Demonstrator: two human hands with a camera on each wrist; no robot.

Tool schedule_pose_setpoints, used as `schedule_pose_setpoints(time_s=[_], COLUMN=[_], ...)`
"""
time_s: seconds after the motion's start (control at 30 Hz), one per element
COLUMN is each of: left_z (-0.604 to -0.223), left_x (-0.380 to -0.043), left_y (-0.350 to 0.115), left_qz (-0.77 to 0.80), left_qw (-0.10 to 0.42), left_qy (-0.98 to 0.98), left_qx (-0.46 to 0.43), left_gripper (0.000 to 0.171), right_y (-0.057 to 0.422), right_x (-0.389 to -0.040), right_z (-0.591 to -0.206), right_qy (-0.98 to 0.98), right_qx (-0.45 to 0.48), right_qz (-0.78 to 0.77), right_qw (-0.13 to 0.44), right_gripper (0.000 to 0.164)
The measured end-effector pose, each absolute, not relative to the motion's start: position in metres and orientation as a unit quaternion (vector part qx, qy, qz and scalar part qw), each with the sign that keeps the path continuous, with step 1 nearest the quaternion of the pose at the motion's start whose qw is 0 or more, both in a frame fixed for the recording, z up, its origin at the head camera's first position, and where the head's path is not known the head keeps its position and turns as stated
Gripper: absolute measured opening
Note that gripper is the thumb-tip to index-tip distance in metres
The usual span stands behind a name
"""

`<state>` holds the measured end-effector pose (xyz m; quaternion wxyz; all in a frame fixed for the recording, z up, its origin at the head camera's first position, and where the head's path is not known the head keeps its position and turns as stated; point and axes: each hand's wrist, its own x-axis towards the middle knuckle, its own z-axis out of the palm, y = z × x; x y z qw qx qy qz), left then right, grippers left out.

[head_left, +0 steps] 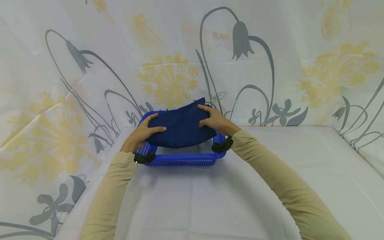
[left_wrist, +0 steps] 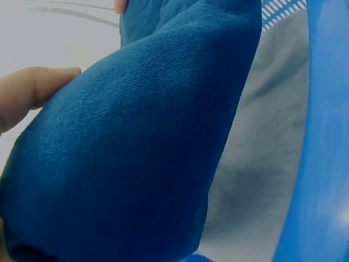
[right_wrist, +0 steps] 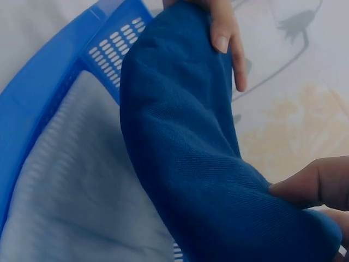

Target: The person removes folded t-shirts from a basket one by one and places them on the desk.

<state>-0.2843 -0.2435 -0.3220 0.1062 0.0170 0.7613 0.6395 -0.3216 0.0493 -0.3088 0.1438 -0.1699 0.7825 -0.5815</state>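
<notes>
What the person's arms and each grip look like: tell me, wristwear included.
The left sleeve and right sleeve are plain beige, long and creased, with no markings visible. A dark, perforated left wrist strap and similar right wrist strap sit by the cuffs. The left grip and right grip are bare, no gloves or rings showing.

The left arm [head_left: 105,196] and right arm [head_left: 280,176] are stretched forward to the dark blue cloth [head_left: 181,128]. Its left end is gripped by the left hand [head_left: 141,131], its right end by the right hand [head_left: 217,119]; thumbs [head_left: 157,129] are pressed on it, fingers [head_left: 204,107], partly hidden, seemingly curled.
</notes>
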Motion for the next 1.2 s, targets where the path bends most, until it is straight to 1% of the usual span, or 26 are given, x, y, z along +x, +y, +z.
schedule_pose_setpoints(time_s=[0.37, 0.63, 0.77, 0.9, 1.2], left_z=[-0.318, -0.319, -0.315, -0.318, -0.317], left_x=[-0.284, -0.285, -0.281, -0.282, -0.279], left_y=[-0.237, -0.232, -0.228, -0.227, -0.22], left_qz=[0.644, 0.631, 0.612, 0.594, 0.588], left_qw=[0.111, 0.081, 0.066, 0.049, 0.031], left_qy=[0.756, 0.77, 0.786, 0.801, 0.806], left_qx=[0.021, 0.045, 0.055, 0.061, 0.061], left_gripper=[0.086, 0.095, 0.095, 0.096, 0.096], right_y=[0.062, 0.069, 0.073, 0.078, 0.088], right_x=[-0.321, -0.32, -0.319, -0.317, -0.314], right_z=[-0.308, -0.31, -0.312, -0.313, -0.314], right_qy=[0.779, 0.782, 0.788, 0.786, 0.785], right_qx=[-0.179, -0.181, -0.19, -0.195, -0.202], right_qz=[-0.584, -0.584, -0.576, -0.578, -0.579], right_qw=[0.14, 0.121, 0.106, 0.102, 0.089], right_gripper=[0.084, 0.08, 0.08, 0.081, 0.082])
